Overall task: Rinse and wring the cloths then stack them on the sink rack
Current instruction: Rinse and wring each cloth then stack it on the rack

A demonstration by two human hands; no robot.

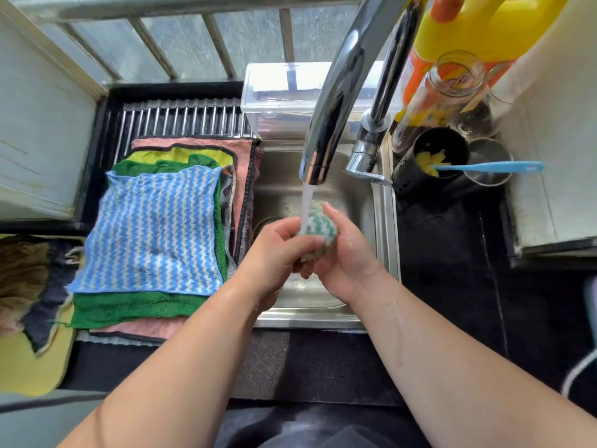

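Running from the chrome tap (336, 92), a stream of water (306, 202) lands on a green-and-white cloth (318, 226) bunched into a ball over the steel sink (382, 227). Both hands are closed on that cloth: the left hand (277, 250) wraps it from the near left side, and the right hand (344, 253) cups it from the right with fingers curled over the top. Both forearms are wet. On the sink rack (181, 119), left of the basin, lies a flat stack: a blue-and-white striped cloth (151, 231) uppermost, a green cloth (129, 307) beneath it, then a yellow-green cloth (181, 154) and a pink cloth (226, 145) at the bottom. A loose heap of cloths (32, 276) sits further left, off the rack. Right of the tap stand a black holder (410, 179) with a blue-handled brush (491, 166), a glass jar (452, 79) and a yellow bottle (484, 27).
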